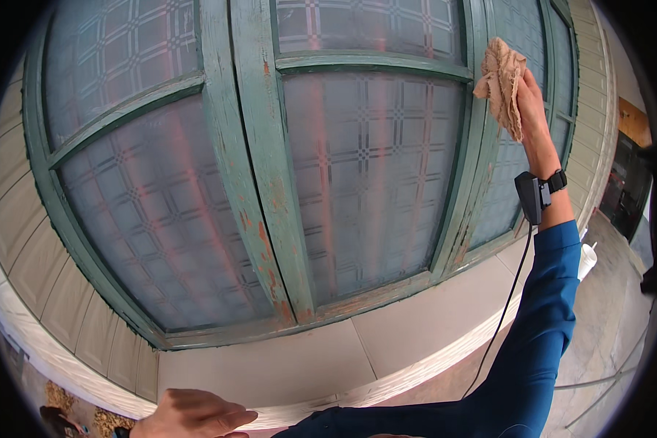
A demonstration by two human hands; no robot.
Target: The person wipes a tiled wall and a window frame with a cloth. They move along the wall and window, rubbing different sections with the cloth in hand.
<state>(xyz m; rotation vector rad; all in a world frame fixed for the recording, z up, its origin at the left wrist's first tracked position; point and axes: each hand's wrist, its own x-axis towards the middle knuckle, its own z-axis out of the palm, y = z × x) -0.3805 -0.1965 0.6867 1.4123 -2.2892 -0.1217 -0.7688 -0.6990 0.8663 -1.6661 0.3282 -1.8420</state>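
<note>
My right hand (534, 109) is raised at the upper right and grips a crumpled beige cloth (502, 82). The cloth overlaps the green wooden frame (268, 164) of a window; whether it touches the wood is not certain. Patterned frosted panes (378, 175) fill the frame, and reddish vertical bars show dimly through them. Low in the picture, my left hand (194, 413) is over the front edge of the tiled sill (263, 356). Its fingers point right and are partly cut off by the picture's edge, so their grip cannot be judged.
Paint is flaking along the meeting stiles (268, 263). A black device (532, 197) with a cable (498, 334) is strapped to my right wrist. Beige tiles (49, 263) line the wall. A white container (587, 261) stands beyond my right sleeve. A person (60, 421) is at the lower left.
</note>
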